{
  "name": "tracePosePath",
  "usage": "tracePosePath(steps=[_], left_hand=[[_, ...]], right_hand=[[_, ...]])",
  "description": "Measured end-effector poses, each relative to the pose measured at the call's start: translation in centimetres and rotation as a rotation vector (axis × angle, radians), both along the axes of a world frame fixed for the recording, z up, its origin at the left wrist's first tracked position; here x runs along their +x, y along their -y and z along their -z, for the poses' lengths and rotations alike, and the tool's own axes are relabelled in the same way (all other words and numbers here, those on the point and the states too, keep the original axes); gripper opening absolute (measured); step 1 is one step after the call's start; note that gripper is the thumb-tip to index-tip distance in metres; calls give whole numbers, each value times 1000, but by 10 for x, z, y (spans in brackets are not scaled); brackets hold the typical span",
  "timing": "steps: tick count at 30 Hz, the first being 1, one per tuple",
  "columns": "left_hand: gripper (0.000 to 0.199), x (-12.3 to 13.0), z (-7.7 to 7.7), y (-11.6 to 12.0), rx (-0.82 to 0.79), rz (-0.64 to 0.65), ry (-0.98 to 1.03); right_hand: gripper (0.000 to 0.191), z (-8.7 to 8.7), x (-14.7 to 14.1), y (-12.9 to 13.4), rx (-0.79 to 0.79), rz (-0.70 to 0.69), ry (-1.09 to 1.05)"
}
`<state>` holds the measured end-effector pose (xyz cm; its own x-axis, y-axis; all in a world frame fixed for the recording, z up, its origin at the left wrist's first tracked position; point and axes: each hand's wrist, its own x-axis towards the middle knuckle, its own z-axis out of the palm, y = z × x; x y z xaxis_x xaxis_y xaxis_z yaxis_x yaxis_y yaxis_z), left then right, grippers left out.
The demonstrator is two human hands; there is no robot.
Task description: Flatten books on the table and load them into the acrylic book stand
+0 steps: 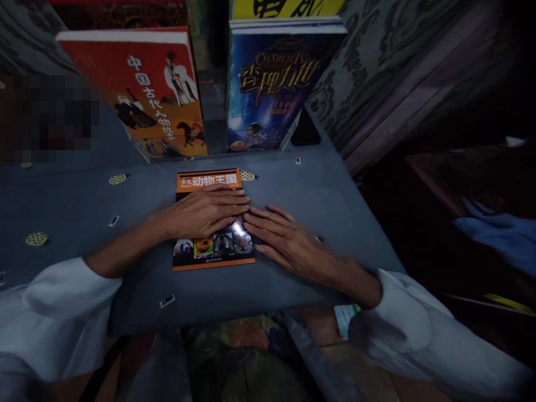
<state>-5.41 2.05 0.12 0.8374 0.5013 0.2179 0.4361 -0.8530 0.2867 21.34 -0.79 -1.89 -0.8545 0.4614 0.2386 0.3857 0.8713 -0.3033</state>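
Observation:
A small book with an orange and black cover and animal pictures lies flat on the grey-blue tablecloth. My left hand rests palm down across the middle of its cover, fingers stretched to the right and lying flat. From the right, my right hand reaches the book's right edge, its fingers extended and slightly spread, the fingertips on the cover close to those of my left hand. Neither hand grips anything. Part of the cover is hidden beneath my left hand.
Behind the book stand a red-orange book and a blue book, with more books behind them. A dark phone-like object lies beside the blue book. Patterned curtains hang at the right, near a blue cloth.

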Motion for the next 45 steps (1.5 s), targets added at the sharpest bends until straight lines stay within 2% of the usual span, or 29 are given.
tracePosePath(steps=[11, 18, 22, 26, 29, 32, 39, 42, 45], left_hand=[[44, 5, -3, 42, -6, 23, -72], [44, 11, -5, 75, 13, 11, -85], [45, 19, -3, 99, 79, -65, -132], [48, 34, 5, 128, 179, -257, -161], [51, 44, 11, 148, 205, -382, -176], [52, 44, 15, 165, 198, -477, -180], [46, 2, 21, 197, 251, -736, -159], [43, -13, 19, 200, 269, -763, -136], [40, -20, 10, 196, 237, -741, -104]], right_hand=[[40, 4, 12, 35, 31, -42, -80], [43, 2, 25, 54, -59, -97, -53], [40, -7, 30, 57, -98, -129, -104], [40, -15, 27, 51, -120, -104, -270], [40, -19, 18, 45, -113, -74, -300], [41, -21, 5, 39, -116, -112, -209], [53, -29, -46, 31, -136, -329, -24], [60, -30, -77, 29, -140, -380, 24], [60, -23, -106, 14, -138, -402, 47]])
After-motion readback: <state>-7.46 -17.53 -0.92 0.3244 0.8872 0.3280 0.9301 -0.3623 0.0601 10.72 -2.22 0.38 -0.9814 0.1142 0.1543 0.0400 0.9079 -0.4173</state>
